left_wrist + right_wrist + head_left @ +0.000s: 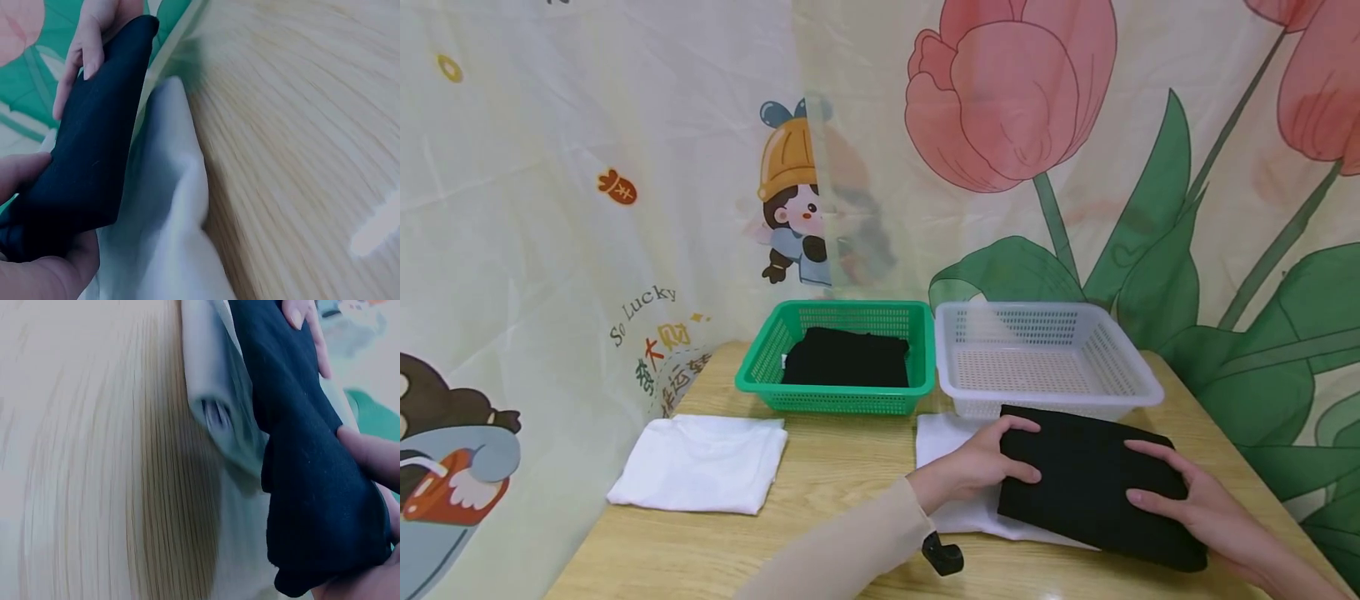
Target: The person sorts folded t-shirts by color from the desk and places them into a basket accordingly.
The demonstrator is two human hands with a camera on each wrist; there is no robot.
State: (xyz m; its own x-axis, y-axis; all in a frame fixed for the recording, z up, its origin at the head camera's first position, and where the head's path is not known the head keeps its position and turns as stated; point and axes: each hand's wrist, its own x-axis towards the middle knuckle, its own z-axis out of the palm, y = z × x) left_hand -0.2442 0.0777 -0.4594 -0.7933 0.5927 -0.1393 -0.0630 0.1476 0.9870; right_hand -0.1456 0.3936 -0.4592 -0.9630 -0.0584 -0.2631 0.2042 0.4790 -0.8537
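Observation:
Both hands hold a folded black garment (1086, 487), tilted and raised over a folded white garment (943, 437) on the table. The left hand (973, 467) grips its left edge, thumb on one face and fingers on the other, as the left wrist view shows. At the opposite end, the right hand (1206, 508) holds the cloth between thumb and fingers. In the right wrist view, the folded layers of the black garment (312, 462) hang loosely along the lower edge. Much of the white garment is hidden beneath it.
At the back stands a green basket (835, 402) with folded black cloth (847, 358) in it. Beside it, a white basket (1037, 396) touches or nearly touches the green one. Another folded white garment (700, 462) lies on the left of the wooden table (835, 492). A printed curtain hangs behind.

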